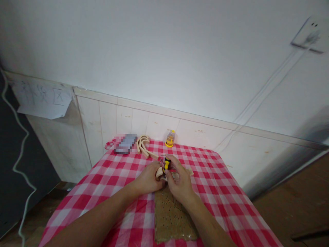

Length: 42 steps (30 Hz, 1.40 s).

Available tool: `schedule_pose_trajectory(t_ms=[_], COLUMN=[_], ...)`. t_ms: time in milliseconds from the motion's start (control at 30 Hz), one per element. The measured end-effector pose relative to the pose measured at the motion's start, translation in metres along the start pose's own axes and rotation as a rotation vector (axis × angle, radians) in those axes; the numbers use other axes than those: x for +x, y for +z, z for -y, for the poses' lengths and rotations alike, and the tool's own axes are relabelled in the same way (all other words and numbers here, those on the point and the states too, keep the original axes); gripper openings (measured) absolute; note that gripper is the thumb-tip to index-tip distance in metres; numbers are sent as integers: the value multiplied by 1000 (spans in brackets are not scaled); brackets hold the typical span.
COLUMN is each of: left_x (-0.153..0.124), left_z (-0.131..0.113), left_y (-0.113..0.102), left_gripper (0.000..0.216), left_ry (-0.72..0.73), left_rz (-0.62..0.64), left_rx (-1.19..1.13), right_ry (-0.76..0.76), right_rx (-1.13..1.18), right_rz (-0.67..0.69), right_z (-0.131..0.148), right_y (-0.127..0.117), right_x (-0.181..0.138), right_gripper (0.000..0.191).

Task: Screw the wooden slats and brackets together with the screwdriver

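Observation:
My right hand (pixel 180 176) is closed around a small yellow-and-black screwdriver (pixel 167 163), held at the far end of a cardboard piece. My left hand (pixel 150 177) grips a pale wooden piece (pixel 159 172) beside the screwdriver. The screwdriver's lower end is hidden by the fingers. Under both hands lies a brown cardboard piece (pixel 173 218) dotted with small holes. Just beyond the hands are a few small metal bits, too small to name for sure. Several curved wooden strips (pixel 144 145) rest farther back, left of the hands.
A red-and-white checked cloth (pixel 213 206) covers the table. Near its back edge stands a clear container with a yellow base and cap (pixel 170 139). A blurred-out flat rectangular object (pixel 126 143) lies at the back left. The white panelled wall (pixel 164 121) borders the far edge.

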<state>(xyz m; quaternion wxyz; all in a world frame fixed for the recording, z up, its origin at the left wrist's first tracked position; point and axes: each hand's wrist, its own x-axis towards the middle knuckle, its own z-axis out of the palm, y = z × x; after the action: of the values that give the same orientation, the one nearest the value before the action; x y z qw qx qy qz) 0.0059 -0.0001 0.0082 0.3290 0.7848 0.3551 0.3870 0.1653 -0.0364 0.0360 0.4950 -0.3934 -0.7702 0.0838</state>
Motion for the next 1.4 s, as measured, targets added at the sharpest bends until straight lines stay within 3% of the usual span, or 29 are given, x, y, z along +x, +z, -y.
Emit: schedule_pose_trajectory(t_ms=[733,1400], left_x=[-1,0], left_z=[-1,-2], left_y=[0,1], left_gripper=[25,24], left_ry=[-13,8], left_rz=[-7,-4], left_rx=[-36,-5], right_ry=[42,-17], right_rx=[-14,-64], right_rz=[-21,6], right_z=[5,5], right_y=[0,-2], right_x=[4,3], right_gripper=[51,51])
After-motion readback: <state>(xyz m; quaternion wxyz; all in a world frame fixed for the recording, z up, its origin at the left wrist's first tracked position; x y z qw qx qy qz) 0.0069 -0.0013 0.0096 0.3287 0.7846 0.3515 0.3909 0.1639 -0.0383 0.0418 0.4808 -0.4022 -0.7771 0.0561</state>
